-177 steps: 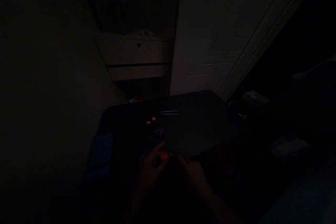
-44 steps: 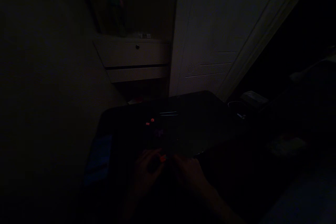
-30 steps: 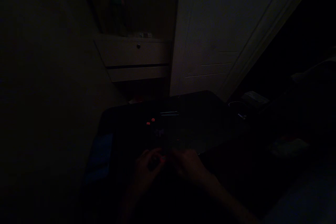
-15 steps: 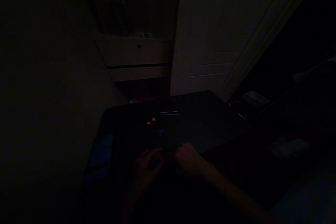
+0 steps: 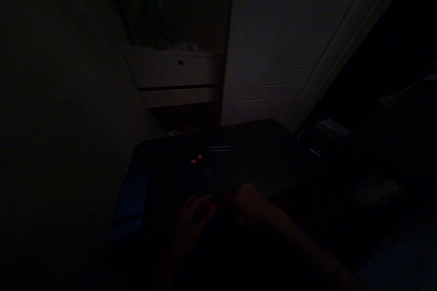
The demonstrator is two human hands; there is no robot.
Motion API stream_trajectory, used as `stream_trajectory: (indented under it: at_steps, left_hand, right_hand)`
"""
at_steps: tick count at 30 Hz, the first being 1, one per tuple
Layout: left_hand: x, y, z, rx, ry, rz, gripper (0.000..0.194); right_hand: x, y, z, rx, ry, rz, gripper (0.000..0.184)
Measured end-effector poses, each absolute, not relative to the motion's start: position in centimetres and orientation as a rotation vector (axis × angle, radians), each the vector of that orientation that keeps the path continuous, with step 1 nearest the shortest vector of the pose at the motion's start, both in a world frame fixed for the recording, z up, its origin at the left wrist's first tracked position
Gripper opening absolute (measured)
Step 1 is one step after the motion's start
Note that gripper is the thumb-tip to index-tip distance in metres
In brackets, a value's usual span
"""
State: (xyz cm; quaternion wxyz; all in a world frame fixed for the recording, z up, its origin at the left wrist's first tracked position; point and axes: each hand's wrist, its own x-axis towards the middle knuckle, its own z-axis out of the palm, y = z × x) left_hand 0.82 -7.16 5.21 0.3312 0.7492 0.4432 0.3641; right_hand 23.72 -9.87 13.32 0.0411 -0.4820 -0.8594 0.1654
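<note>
table [image 5: 266, 154], near side: your left hand [image 5: 191, 218] pinches a small red piece [image 5: 214, 206] | your right hand [image 5: 251, 204] beside it, fingers curled, too dark to tell what they grip | table's left half: two orange-red pieces [image 5: 193, 161]

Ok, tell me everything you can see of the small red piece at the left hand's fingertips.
The small red piece shows as a dim red patch at the fingertips of the left hand, which appears to pinch it. Fingers partly hide it; darkness obscures its outline, parts, material and tilt. The right hand is close beside it; whether they touch can't be told.
</note>
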Motion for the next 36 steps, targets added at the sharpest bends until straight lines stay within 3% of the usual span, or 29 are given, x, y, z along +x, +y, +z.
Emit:
stream_trajectory:
  at_steps: [6, 11, 36]
  left_hand:
    - [0.8, -7.4, 5.8, 1.946, 1.057, 0.868, 0.034]
    - [1.2, -7.7, 6.4, 2.012, 1.047, 0.878, 0.055]
    - [1.8, -7.5, 6.2, 1.814, 1.163, 0.837, 0.050]
  right_hand:
    - [24.5, -10.8, 11.7, -1.619, -2.452, 0.534, 0.020]
    - [23.9, -11.5, 10.7, -1.633, -2.439, 0.490, 0.019]
    - [24.4, -9.2, 10.7, -1.535, -2.474, 0.724, 0.019]
